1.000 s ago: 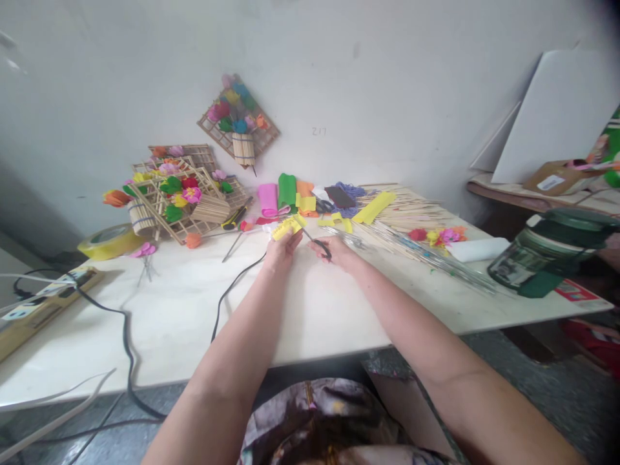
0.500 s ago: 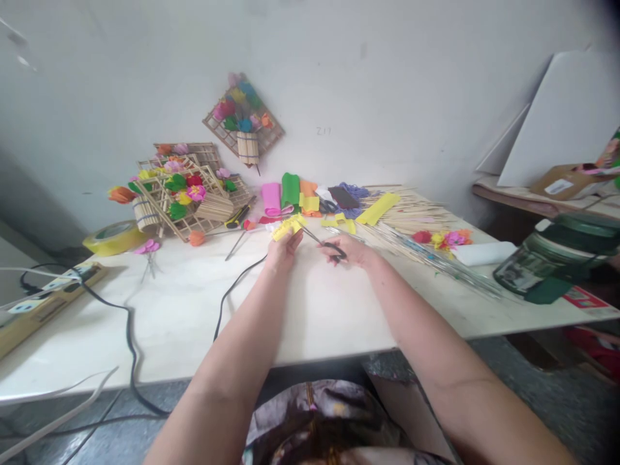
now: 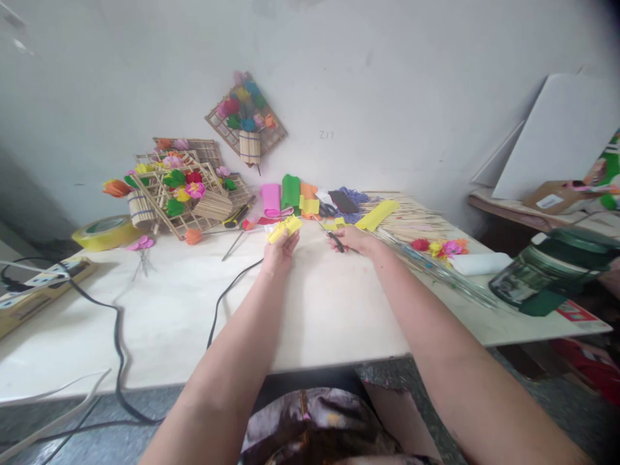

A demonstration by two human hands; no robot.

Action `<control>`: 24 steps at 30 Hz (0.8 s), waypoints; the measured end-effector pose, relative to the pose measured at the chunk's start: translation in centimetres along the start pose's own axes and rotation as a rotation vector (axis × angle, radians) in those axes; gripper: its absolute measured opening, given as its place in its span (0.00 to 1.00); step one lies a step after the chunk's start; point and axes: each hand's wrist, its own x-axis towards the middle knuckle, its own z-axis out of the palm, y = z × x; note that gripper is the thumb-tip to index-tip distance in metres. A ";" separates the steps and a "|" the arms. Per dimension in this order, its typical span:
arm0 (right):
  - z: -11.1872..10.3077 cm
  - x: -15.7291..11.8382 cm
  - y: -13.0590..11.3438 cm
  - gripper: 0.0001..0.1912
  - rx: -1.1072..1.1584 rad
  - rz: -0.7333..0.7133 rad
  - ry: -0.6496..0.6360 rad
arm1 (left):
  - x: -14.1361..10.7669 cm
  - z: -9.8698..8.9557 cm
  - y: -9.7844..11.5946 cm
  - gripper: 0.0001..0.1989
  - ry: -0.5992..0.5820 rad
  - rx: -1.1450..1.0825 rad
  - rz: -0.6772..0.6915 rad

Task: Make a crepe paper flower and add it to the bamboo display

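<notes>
Between the fingers of my left hand (image 3: 281,250) is a yellow crepe paper strip (image 3: 285,228) with a notched upper edge. My right hand (image 3: 356,239) is closed around the dark handles of a pair of scissors (image 3: 336,243), whose blades point up and to the left, apart from the paper. Just behind my hands lie folded crepe paper in pink (image 3: 271,200), green (image 3: 290,192) and orange (image 3: 308,191). A longer yellow paper strip (image 3: 378,214) rests beyond my right hand.
Lattice panels with paper flowers (image 3: 186,194) are piled at the left, near yellow tape (image 3: 106,232) and a power strip (image 3: 43,294). A black cable (image 3: 225,300) crosses the table. Thin sticks (image 3: 411,216), wires (image 3: 450,281) and a green bottle (image 3: 547,271) occupy the right.
The scissors have come away from the yellow paper strip, moving slightly right with my right hand. My left hand still holds the strip, and the view has shifted a little.
</notes>
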 end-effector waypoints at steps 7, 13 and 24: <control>1.8 5.2 -1.1 0.14 -0.327 0.003 0.317 | -0.8 0.8 0.2 0.09 0.013 0.001 -0.011; 2.6 8.5 -2.2 0.17 -0.753 -0.072 0.462 | -0.2 0.6 0.4 0.08 0.027 -0.001 -0.036; 3.6 13.2 -3.0 0.17 -0.755 0.070 0.473 | 0.1 0.4 -0.2 0.14 -0.027 0.094 -0.022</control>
